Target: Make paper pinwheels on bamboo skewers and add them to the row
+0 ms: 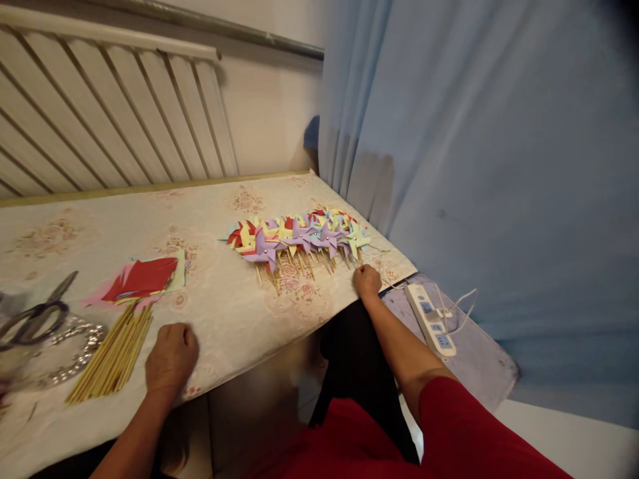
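My right hand (368, 281) is closed at the table's right edge, its fingertips at the lower end of the stick of a pale green pinwheel (355, 238). That pinwheel lies at the end of a row of paper pinwheels, among them a purple pinwheel (266, 250), with red and yellow ones behind. My left hand (170, 356) rests on the table as a loose fist, and nothing shows in it. Beside it lies a bundle of thin wooden sticks (112, 352). Just above the sticks is a pile of coloured paper pieces (144, 278), red on top.
Scissors (37, 316) and a clear bag of small shiny pins (74, 352) lie at the left on the flowered tablecloth (234, 319). A white power strip (430, 319) with cables sits right of the table. A radiator (114, 113) stands behind, and a blue curtain (474, 186) hangs at the right.
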`<control>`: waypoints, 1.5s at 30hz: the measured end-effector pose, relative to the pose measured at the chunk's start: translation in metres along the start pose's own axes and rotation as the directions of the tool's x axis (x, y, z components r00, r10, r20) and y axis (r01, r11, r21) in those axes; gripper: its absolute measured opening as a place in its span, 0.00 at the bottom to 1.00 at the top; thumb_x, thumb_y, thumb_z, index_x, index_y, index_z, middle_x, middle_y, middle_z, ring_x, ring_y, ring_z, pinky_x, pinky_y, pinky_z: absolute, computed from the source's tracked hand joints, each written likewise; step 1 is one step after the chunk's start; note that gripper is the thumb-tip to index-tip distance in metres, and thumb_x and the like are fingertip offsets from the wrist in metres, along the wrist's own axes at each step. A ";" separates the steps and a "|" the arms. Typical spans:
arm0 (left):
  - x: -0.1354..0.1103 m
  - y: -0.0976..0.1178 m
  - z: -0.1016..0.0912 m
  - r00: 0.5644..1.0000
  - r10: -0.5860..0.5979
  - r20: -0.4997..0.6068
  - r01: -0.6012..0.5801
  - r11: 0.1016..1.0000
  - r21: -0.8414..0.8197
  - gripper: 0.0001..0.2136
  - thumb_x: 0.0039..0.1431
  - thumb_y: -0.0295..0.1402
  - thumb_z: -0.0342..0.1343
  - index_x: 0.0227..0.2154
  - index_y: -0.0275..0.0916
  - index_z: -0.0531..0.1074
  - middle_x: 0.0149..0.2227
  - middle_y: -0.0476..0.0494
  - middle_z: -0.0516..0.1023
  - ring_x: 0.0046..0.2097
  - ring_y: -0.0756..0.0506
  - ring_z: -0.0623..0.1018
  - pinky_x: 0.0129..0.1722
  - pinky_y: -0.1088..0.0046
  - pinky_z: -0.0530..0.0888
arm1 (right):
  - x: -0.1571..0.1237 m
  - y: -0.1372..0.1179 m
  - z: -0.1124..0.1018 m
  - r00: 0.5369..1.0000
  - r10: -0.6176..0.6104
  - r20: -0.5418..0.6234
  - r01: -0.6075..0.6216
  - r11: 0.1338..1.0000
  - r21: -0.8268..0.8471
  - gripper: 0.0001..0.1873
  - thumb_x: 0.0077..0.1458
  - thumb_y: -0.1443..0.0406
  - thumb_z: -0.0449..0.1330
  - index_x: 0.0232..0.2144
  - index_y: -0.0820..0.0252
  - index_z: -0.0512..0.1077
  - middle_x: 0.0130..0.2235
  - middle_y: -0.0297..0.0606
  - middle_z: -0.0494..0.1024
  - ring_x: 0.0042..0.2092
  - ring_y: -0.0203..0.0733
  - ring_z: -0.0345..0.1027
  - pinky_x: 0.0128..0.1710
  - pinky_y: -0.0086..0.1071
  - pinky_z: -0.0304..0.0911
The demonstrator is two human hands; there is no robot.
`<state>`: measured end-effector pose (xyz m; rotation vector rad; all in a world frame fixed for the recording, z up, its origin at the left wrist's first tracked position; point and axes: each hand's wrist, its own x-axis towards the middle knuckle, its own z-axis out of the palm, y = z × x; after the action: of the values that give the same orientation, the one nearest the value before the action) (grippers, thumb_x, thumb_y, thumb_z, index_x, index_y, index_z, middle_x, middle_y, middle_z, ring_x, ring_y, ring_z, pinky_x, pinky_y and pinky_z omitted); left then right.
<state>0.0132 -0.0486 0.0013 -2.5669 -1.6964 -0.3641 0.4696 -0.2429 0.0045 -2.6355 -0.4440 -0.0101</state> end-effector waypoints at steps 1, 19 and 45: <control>0.000 0.000 0.000 1.000 -0.001 0.005 0.001 1.000 -0.003 0.14 0.66 0.37 0.40 0.38 0.37 0.70 0.44 0.36 0.72 0.40 0.42 0.74 0.33 0.66 0.67 | 0.000 0.000 0.000 1.000 -0.003 0.000 0.003 1.000 0.000 0.15 0.61 0.61 0.52 0.40 0.60 0.77 0.40 0.47 0.80 0.44 0.47 0.73 0.42 0.34 0.63; 0.000 0.002 -0.002 0.999 -0.017 0.031 0.017 1.000 0.017 0.14 0.67 0.37 0.40 0.40 0.37 0.70 0.45 0.36 0.72 0.41 0.42 0.75 0.33 0.68 0.67 | -0.001 0.007 0.002 0.999 -0.046 -0.021 0.046 0.999 0.008 0.15 0.60 0.62 0.53 0.41 0.62 0.77 0.39 0.45 0.79 0.42 0.44 0.71 0.41 0.31 0.61; -0.015 0.008 -0.004 0.996 -0.076 0.056 0.080 0.994 -0.074 0.11 0.68 0.31 0.42 0.41 0.37 0.70 0.45 0.37 0.71 0.42 0.44 0.74 0.40 0.68 0.67 | -0.012 0.050 0.011 0.986 -0.132 -0.104 0.144 0.982 0.118 0.19 0.52 0.60 0.54 0.37 0.66 0.78 0.33 0.48 0.80 0.34 0.50 0.69 0.41 0.39 0.60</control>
<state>0.0142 -0.0662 0.0027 -2.5906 -1.8394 -0.3747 0.4729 -0.2835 -0.0281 -2.4646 -0.5750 -0.1477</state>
